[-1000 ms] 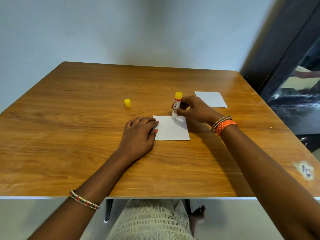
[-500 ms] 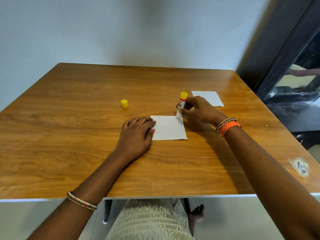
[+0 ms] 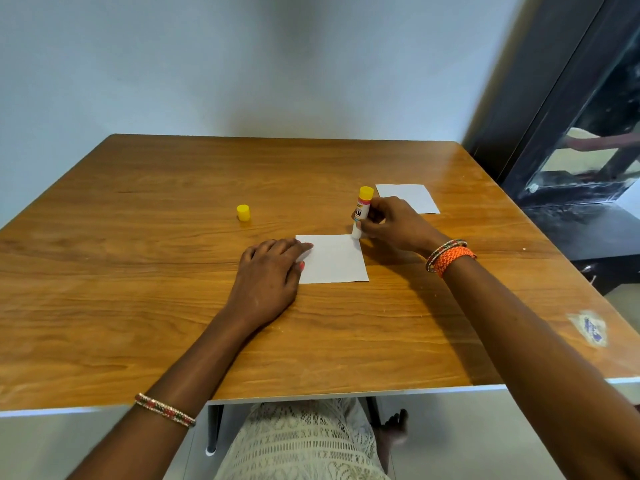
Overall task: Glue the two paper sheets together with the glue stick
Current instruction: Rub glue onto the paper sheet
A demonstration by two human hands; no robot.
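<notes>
The right hand (image 3: 391, 223) has its fingers curled round the barrel of the glue stick (image 3: 361, 213), pinching it between thumb and fingertips; the stick stands almost upright, yellow end up, and its white lower tip touches the far right corner of the near paper sheet (image 3: 334, 258). That wrist is bent inward, with orange and beaded bangles (image 3: 450, 256) just behind the hand, and the forearm reaches in from the lower right. The left hand (image 3: 268, 277) lies flat, palm down — fingers straight and close together, their tips pressing on the left edge of the same sheet, the heel of the hand on the wooden table (image 3: 138, 289). Its forearm runs back toward the near table edge, a thin bangle (image 3: 164, 409) round it. The second paper sheet (image 3: 408, 197) lies just beyond the right hand's knuckles, apart from the first. The yellow cap (image 3: 243, 213) stands upright — beyond the left hand's fingertips, well left of the glue stick.
</notes>
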